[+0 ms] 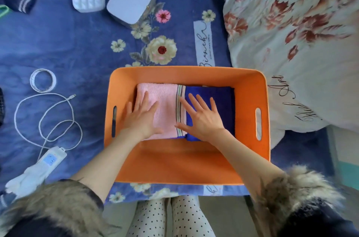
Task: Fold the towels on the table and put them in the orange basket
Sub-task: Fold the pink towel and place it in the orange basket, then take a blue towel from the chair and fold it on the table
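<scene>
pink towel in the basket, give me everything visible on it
The pink towel looks like soft terry cloth, pale pink with a multicoloured striped band along its right edge. It is folded into a flat rectangle and lies in the left part of the orange basket, its striped edge against the dark blue towel. The left hand presses flat on it; the right hand spans the band and the blue towel.

orange basket (186,161), pink towel (165,108) with striped edge, dark blue towel (223,101), blue floral sheet (81,42)

A blue flowered bedsheet (77,46) covers the surface, a floral quilt (295,33) heaped alongside.
</scene>
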Action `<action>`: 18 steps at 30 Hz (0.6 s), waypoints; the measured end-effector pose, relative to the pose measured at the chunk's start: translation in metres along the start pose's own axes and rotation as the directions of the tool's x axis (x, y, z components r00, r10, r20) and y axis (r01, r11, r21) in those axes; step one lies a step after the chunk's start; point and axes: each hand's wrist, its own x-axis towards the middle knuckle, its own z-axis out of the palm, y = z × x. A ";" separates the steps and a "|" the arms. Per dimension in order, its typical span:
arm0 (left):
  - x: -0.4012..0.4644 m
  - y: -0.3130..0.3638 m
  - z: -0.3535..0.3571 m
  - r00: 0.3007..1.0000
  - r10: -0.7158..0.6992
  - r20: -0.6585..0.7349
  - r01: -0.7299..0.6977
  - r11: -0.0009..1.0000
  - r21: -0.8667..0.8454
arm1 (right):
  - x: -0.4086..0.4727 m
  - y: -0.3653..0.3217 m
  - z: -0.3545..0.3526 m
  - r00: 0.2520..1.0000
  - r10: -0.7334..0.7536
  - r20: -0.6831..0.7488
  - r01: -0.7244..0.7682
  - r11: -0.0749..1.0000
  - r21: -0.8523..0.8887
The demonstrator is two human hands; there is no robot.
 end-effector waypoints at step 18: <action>-0.164 0.071 -0.056 0.619 0.642 -0.453 -0.685 0.723 0.089 | -0.289 -0.063 -0.061 0.608 0.695 -0.384 -0.477 0.706 0.523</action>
